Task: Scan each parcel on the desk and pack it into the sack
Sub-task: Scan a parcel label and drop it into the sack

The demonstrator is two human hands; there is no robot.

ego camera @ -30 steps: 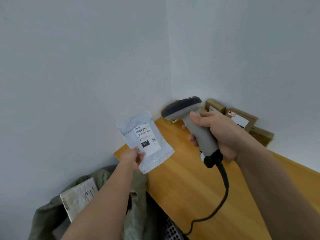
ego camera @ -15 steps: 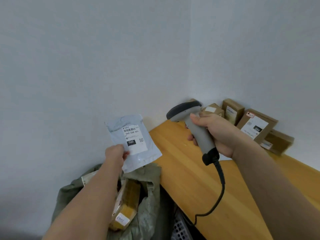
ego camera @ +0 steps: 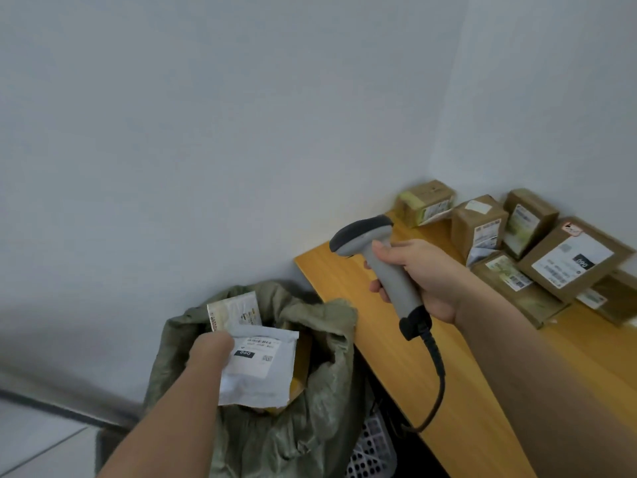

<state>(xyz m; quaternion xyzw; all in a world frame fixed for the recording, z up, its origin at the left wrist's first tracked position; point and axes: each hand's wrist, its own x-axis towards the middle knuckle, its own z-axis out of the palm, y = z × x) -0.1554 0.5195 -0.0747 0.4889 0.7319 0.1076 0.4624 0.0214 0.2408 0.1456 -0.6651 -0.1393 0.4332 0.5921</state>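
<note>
My left hand (ego camera: 211, 350) holds a flat grey mailer parcel (ego camera: 260, 372) with a white label over the open mouth of the green sack (ego camera: 320, 343), left of the desk. Inside the sack show a crumpled pale parcel (ego camera: 232, 310) and something yellow (ego camera: 299, 353). My right hand (ego camera: 422, 274) grips the grey barcode scanner (ego camera: 379, 257) above the wooden desk (ego camera: 413, 367); its black cable (ego camera: 437, 381) hangs over the desk edge. Several brown cardboard parcels (ego camera: 565, 260) lie at the desk's far corner against the wall.
White walls meet in a corner behind the desk. A white perforated plastic basket (ego camera: 374, 450) stands under the desk edge beside the sack. Floor tiles (ego camera: 34, 439) show at lower left.
My left hand has carried the grey mailer down and left from in front of the scanner to the sack's mouth. The view has turned left and down; the scanner hand has stayed over the desk.
</note>
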